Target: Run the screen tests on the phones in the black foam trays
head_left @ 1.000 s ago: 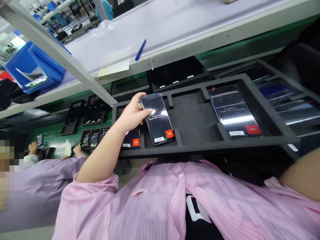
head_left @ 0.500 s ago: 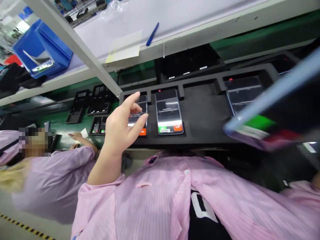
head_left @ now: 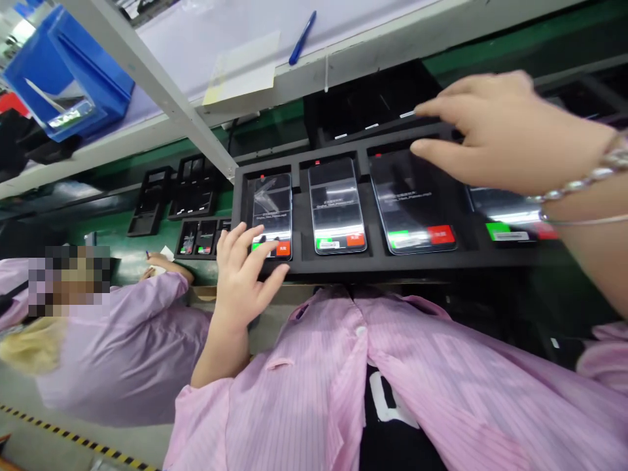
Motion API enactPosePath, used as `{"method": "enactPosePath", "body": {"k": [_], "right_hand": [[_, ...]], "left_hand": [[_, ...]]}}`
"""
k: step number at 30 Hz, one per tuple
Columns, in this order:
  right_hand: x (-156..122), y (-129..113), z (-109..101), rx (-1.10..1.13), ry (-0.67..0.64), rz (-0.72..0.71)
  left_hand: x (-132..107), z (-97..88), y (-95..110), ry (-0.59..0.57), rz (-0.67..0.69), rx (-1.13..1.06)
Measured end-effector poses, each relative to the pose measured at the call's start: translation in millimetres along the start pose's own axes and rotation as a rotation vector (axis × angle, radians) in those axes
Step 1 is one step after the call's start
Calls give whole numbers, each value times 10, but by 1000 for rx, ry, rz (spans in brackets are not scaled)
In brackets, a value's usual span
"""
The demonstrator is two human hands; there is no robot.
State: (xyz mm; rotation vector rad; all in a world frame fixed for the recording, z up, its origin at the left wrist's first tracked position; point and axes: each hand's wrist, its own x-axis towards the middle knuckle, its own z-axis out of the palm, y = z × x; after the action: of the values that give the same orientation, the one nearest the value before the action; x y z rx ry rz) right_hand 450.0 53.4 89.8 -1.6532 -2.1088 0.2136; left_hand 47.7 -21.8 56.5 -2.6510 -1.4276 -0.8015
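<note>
My left hand sits nearest, fingers spread and empty, clamped on nothing, its tips at the lower end of a slim black glass-fronted smartphone. Whether they touch the glass or just hover, I cannot tell. That phone lies in the leftmost recess of a long black foam tray, beside a second black smartphone. My right hand reaches over the tray's right half, thumb and fingers apart and holding nothing, above a third black smartphone. A silver beaded bracelet rides my right wrist, close to a fourth black smartphone.

The danger, as I judge it, is in those bare fingers and that bracelet: one careless brush could smear a screen or nudge a phone out of its recess, and a low wrist could drag metal across glass.

Past the tray's far edge lies a black tray with small white labels. Left of the foam tray, a co-worker in a pale purple coat reaches forward. Above and beyond it, a white shelf holds a blue pen and a blue plastic bin.
</note>
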Motion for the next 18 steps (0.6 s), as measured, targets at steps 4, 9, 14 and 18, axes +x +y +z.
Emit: {"method": "enactPosePath", "body": {"k": [4,9,14,18], "right_hand": [[-565,-376,-205,17,183,-187],[-1071,-526,128,93,122,-459],[-1256,-441,255,23,157,-410],[-1489,-209,13,-81,294,-211]], "left_hand": [[168,94,296,-121,163,29],[245,220,364,-197,195,88],[155,144,161,-3,162,-45],[15,12,-51,88,3,-76]]}}
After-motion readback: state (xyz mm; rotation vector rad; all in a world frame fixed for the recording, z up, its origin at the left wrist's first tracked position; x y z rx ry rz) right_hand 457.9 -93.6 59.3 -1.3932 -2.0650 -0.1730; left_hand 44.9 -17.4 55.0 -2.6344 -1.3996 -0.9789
